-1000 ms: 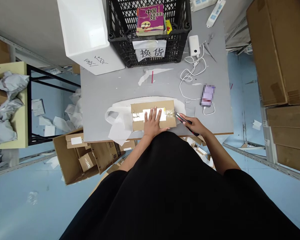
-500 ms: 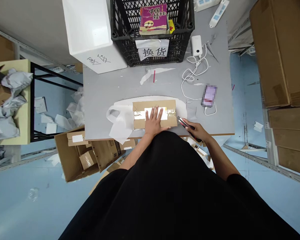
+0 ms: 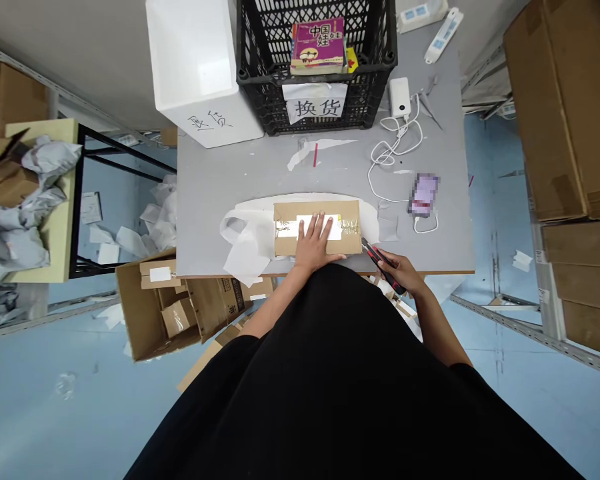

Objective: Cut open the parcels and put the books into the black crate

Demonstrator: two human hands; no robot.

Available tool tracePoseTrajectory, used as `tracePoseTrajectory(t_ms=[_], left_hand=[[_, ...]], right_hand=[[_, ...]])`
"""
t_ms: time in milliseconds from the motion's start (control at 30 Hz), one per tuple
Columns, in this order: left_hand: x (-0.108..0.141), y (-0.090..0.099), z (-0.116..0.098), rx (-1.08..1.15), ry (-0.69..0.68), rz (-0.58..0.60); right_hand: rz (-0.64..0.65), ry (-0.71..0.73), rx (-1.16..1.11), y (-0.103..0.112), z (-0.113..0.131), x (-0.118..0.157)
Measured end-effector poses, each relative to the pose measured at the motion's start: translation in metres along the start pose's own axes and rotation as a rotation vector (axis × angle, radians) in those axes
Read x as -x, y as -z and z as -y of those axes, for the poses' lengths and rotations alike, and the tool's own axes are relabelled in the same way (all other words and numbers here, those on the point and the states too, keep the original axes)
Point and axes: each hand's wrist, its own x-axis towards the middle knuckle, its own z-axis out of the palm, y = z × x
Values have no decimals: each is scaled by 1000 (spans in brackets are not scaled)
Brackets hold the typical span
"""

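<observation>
A taped cardboard box [image 3: 285, 248] with a white label lies near the table's front edge, on a white plastic bag [image 3: 247, 250]. My left hand [image 3: 313, 247] rests on top of the box, fingers spread over the label. In my right hand [image 3: 399, 270] is a red and black utility knife [image 3: 380, 260], its tip at the box's right end. Whether the blade touches the tape there, I cannot tell.
A black crate [image 3: 317, 127] with books [image 3: 319, 47] and a white bin [image 3: 193, 80] stand at the back of the grey table [image 3: 205, 200]. To the right lie a phone [image 3: 424, 195], a charging cable [image 3: 386, 157] and a power bank [image 3: 400, 98]. An open carton [image 3: 130, 313] sits below left.
The whole view has shifted slightly, moving the table to the right in the picture. My left hand stays on the box; the knife in my right hand has tilted a little more steeply.
</observation>
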Motion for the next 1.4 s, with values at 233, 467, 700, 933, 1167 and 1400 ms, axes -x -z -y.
tracePoseTrajectory(t_ms=[233, 467, 700, 933, 1167, 1400], left_hand=[[5, 2, 3, -5, -40, -7], [5, 1, 6, 48, -87, -23], [32, 13, 47, 179, 182, -213], [56, 10, 88, 433, 440, -229], [53, 11, 83, 633, 538, -178], [47, 9, 77, 718, 649, -223]], right_hand=[[55, -91, 111, 33, 4, 19], [-434, -73, 478, 46, -59, -22], [-585, -232, 713, 2, -98, -81], [-731, -149, 714, -20, -107, -80], [-641, 147, 314, -53, -72, -80], [-262, 160, -198, -83, -18, -64]])
